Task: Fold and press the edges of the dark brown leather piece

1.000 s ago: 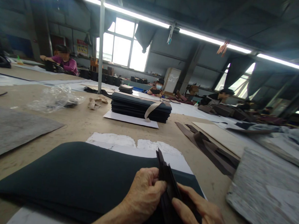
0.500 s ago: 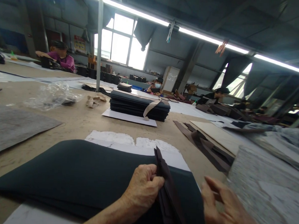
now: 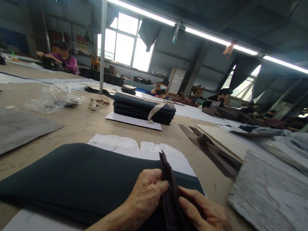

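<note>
Big dim workshop w/ strip lights overhead and windows at the back; other people sit at benches far off; the person works at a long tan table (image 3: 91, 126). On it, directly in front, lies a wide dark sheet (image 3: 70, 176) over white paper (image 3: 131, 147); further back a tied stack of dark sheets (image 3: 144, 109), a crumpled plastic bag (image 3: 54, 98), grey felt (image 3: 11, 130) at left, brown strips (image 3: 214, 151) and a pale mottled board (image 3: 273, 197) at right.

The left hand (image 3: 147, 194) pinches a small bundle of dark brown pieces (image 3: 169, 188) held on edge above the near right corner of the dark sheet; thumb on the near face, fingers curled round the far side. The right hand (image 3: 205, 218) grasps the same bundle from the other side, index finger laid along it; lower part of the bundle is out of frame, so how deep that grip goes can't be told.

Handling, as a judgement: the pieces look thin, light, leather-like; stiff enough to stand up past the fingers, yet likely to fan or slide apart if the pinch loosens; best taken across the flat faces near mid-length, thumb vs. fingers, edges squared. Not fragile, prob. a bit slick face to face.
</note>
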{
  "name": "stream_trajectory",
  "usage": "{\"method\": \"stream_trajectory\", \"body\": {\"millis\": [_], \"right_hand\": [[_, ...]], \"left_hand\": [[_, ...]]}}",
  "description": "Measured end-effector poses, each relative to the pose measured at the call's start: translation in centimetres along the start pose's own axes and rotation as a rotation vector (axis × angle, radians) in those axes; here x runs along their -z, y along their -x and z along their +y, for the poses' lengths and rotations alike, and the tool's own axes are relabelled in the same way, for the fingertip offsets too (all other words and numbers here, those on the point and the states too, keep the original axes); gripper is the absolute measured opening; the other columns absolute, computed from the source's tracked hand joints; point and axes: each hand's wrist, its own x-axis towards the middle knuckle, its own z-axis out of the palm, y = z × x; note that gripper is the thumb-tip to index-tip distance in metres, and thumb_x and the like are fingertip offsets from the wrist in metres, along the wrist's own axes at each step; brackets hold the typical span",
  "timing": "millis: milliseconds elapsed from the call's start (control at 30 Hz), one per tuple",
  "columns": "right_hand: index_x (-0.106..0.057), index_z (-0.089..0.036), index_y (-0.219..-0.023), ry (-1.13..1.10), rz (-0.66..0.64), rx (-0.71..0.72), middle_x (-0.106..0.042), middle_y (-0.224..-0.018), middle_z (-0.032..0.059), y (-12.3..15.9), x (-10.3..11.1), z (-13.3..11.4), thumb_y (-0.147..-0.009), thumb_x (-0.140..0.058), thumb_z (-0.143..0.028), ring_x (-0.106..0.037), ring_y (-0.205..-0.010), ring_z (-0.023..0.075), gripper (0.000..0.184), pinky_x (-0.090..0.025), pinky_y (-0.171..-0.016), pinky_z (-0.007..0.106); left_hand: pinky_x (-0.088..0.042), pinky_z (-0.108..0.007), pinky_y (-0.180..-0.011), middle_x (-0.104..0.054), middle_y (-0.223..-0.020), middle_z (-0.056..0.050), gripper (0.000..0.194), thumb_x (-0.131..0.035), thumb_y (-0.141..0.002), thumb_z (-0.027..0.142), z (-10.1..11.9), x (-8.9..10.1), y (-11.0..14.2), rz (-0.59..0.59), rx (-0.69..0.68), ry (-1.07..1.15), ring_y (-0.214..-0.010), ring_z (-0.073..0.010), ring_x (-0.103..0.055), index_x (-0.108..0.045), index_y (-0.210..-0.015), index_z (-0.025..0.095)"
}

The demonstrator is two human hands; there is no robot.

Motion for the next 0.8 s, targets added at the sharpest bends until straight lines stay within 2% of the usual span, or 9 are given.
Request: {"method": "stream_trajectory", "body": {"millis": [200,333,533,800], "right_hand": [[-0.061,-0.023,-0.113,-0.019,-0.013,0.002,-0.062,-0.105,0.0008,-0.2,0.2,-0.6,-0.091,-0.05,-0.041,-0.06,-0.09,0.0157,0.031,-0.048,-0.076,0.014],[-0.061,-0.023,-0.113,-0.02,-0.042,0.004,-0.061,-0.105,0.0009,-0.2,0.1,-1.1,-0.091,-0.048,-0.044,-0.059,-0.093,0.0163,0.033,-0.048,-0.077,0.015],[-0.06,-0.022,-0.114,-0.038,-0.041,-0.008,-0.06,-0.108,0.0018,0.0,0.0,-0.7,-0.091,-0.049,-0.045,-0.058,-0.094,0.0163,0.035,-0.046,-0.081,0.015],[-0.059,-0.022,-0.114,-0.019,-0.054,0.009,-0.06,-0.107,0.0014,-0.3,0.1,-1.0,-0.091,-0.048,-0.043,-0.059,-0.092,0.015,0.032,-0.047,-0.079,0.014]], "left_hand": [[-0.033,-0.021,-0.05,-0.05,-0.064,-0.003,0.021,-0.056,-0.066,0.032,-0.1,0.0,-0.2,0.007,-0.021,-0.041,-0.054,-0.0107,-0.044,-0.054,-0.071,0.011],[-0.037,-0.023,-0.053,-0.048,-0.062,-0.002,0.021,-0.057,-0.066,0.032,0.2,-0.1,0.0,0.007,-0.006,-0.022,-0.057,-0.013,-0.049,-0.053,-0.07,0.012],[-0.04,-0.025,-0.054,-0.055,-0.067,-0.006,0.034,-0.058,-0.064,0.039,0.6,-0.1,0.2,-0.002,0.01,-0.014,-0.058,-0.0149,-0.051,-0.059,-0.078,0.008],[-0.042,-0.025,-0.055,-0.056,-0.066,-0.004,0.025,-0.058,-0.063,0.03,0.6,0.0,0.2,-0.016,-0.007,-0.038,-0.059,-0.0152,-0.053,-0.06,-0.076,0.008]]}}
